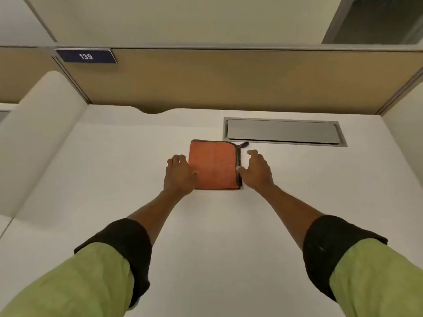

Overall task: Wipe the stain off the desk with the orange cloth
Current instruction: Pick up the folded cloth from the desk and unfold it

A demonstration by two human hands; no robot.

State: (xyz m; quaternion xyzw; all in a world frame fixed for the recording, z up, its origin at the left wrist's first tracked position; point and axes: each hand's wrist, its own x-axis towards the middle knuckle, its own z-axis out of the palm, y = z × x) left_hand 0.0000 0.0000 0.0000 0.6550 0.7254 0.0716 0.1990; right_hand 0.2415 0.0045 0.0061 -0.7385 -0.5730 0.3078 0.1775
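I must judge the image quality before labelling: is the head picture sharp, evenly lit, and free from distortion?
Head view: light is soft and warm, with no hard glare on the desk; the orange cloth and both hands, left hand and right hand, look slightly soft; the wide lens bends the partition edges.

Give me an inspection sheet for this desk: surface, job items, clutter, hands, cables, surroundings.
Surface: white desk; no stain visible in this view.
Job's things: orange cloth, folded square, lying flat, dark edging along its right side.
Clutter: nothing seen.
Hands: left hand rests at the cloth's left edge, right hand at its right edge, thumb touching the edging; neither has gripped it.
Cables: nothing seen; grey cable hatch behind the cloth is closed.
Surroundings: tan partition behind the desk, blue plate reading 139 at its upper left.
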